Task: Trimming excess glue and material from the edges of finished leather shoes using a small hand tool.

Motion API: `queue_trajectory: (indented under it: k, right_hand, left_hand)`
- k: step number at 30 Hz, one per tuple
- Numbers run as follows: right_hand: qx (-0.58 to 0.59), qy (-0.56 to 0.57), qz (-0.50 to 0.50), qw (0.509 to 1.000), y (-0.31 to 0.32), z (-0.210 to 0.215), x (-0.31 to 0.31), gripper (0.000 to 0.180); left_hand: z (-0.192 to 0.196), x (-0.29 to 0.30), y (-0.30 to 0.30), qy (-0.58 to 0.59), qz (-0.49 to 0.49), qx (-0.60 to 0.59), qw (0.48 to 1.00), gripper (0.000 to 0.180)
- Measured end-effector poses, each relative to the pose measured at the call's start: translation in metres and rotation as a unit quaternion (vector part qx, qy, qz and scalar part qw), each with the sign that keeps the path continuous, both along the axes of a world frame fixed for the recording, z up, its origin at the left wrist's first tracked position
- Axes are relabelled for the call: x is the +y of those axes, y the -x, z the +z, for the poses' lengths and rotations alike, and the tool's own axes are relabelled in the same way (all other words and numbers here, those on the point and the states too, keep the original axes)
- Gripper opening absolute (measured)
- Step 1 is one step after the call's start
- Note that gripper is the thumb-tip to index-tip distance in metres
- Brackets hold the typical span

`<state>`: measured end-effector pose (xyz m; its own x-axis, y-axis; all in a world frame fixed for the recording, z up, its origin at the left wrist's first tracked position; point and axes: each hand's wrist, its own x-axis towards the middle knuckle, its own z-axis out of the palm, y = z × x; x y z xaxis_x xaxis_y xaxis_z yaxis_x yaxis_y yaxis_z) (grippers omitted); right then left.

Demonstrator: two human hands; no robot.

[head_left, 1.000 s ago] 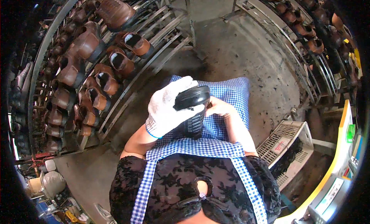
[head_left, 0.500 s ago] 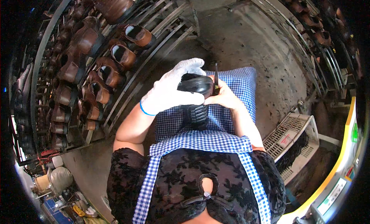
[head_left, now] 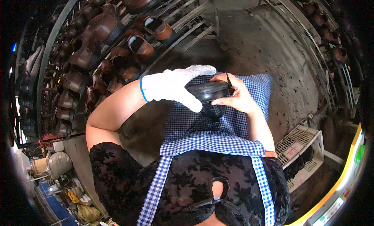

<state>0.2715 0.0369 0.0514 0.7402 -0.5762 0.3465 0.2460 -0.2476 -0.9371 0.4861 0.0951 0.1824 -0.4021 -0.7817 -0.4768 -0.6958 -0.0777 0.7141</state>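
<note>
Racks: two curved metal racks are seen, one (head_left: 58, 62) filling the upper left of the frame and one (head_left: 331, 43) along the upper right edge; both are loaded with brown shoes (head_left: 140, 45), too many and too blurred at the rim to be counted.
Floor: a stained, speckled concrete floor (head_left: 272, 43) is shown at upper centre, between the racks.
Apron: one blue-and-white checked apron (head_left: 218, 132) is spread over the lap at the centre of the frame.
Crate: one white slatted plastic crate (head_left: 298, 142) is set on the floor at right of centre.
Left hand: one left hand (head_left: 175, 87), in a white glove with a blue cuff, is laid over the top of the sole, its fingers extended across it.
Right hand: one bare right hand (head_left: 237, 97) is closed around the sole's right side; a thin dark tool (head_left: 229, 81) is pinched in its fingers.
Black shoe sole: one black shoe sole (head_left: 210, 97) is held between both hands, just above centre, over the apron.
Change: compared with half a second earlier, the sole has been kept in both hands, and the gloved fingers are now stretched flatter over it.
</note>
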Motion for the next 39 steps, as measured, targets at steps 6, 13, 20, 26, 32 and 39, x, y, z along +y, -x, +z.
queue_trajectory:
  k: [6, 13, 20, 26, 32, 39]
  right_hand:
    - [0.025, 0.099, -0.006, 0.995, -0.005, 0.006, -0.008, 0.058]
    - [0.035, 0.197, -0.093, 0.975, -0.006, 0.004, -0.001, 0.053]
    - [0.021, 0.345, -0.182, 0.921, -0.006, 0.01, 0.0, 0.051]
    - [0.023, 0.402, -0.182, 0.897, -0.003, 0.013, 0.0, 0.046]
    - [0.027, 0.396, -0.197, 0.897, 0.002, 0.003, 0.003, 0.047]
    - [0.037, 0.372, -0.23, 0.898, 0.007, -0.007, 0.009, 0.04]
  left_hand:
    - [-0.003, 0.006, -0.008, 0.029, -0.007, -0.052, 0.998, 0.11]
    - [-0.009, 0.017, -0.011, -0.052, 0.105, 0.001, 0.993, 0.115]
    - [-0.035, 0.027, -0.015, -0.168, 0.202, 0.176, 0.949, 0.12]
    - [-0.06, 0.042, -0.009, -0.165, 0.238, 0.3, 0.909, 0.116]
    - [-0.094, 0.052, 0.002, -0.187, 0.303, 0.529, 0.77, 0.111]
    - [-0.119, 0.049, 0.009, -0.132, 0.324, 0.482, 0.803, 0.105]
